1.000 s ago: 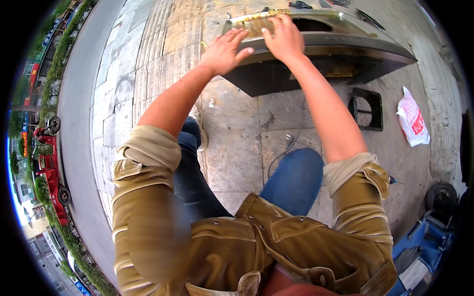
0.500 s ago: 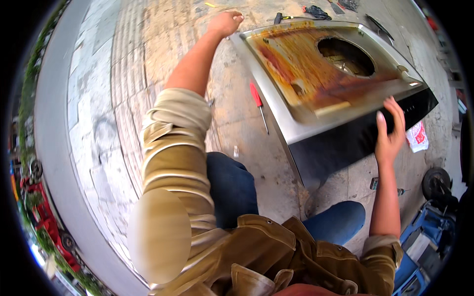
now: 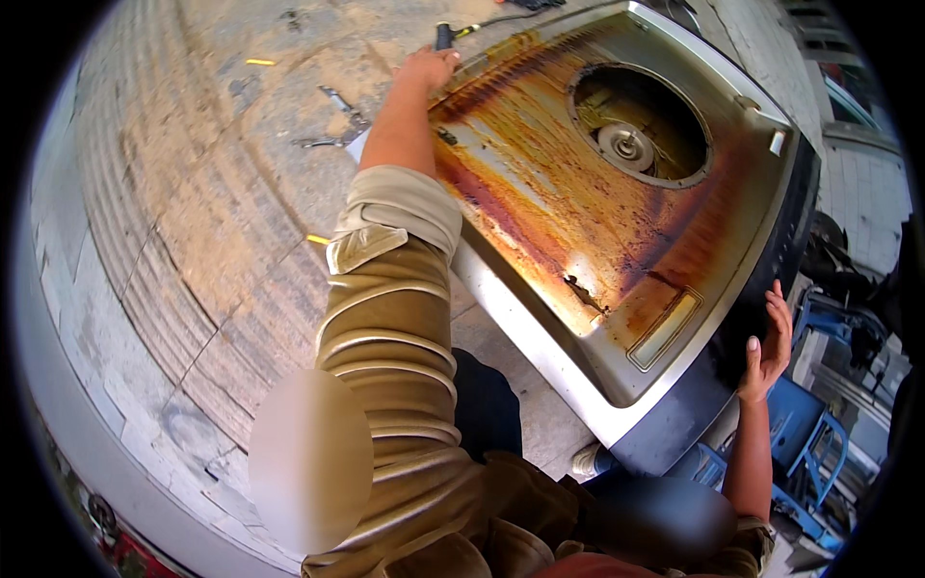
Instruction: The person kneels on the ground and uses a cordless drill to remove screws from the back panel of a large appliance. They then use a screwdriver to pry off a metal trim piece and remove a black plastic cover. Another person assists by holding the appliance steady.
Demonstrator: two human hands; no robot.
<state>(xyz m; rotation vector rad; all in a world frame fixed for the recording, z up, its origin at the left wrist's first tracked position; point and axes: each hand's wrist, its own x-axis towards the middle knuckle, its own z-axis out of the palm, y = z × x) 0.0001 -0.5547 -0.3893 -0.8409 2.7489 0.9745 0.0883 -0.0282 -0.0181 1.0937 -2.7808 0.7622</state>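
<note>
A steel range hood [image 3: 540, 183] lies with its rust-stained, greasy inner side facing up. In its round opening a metal motor hub [image 3: 626, 146] shows. My left hand [image 3: 431, 69] is at the hood's far left edge, its fingers curled over the rim, though their tips are partly hidden. Just beyond it lies a hammer [image 3: 444, 37] with a black-ended handle. On the right, my right hand [image 3: 766, 347] rests against the black front panel [image 3: 718, 371], fingers stretched and thumb apart.
Metal hand tools [image 3: 337, 120] lie on the paving left of my forearm. A yellow stick-like piece [image 3: 260, 63] lies farther off, and another yellow piece [image 3: 318, 239] shows beside my sleeve. Blue metal frames [image 3: 805, 414] crowd the right side.
My left hand has come onto the hood's rim from beside its corner. The hood appears nearer and turned in view, which has also shifted. The red screwdriver is no longer visible.
</note>
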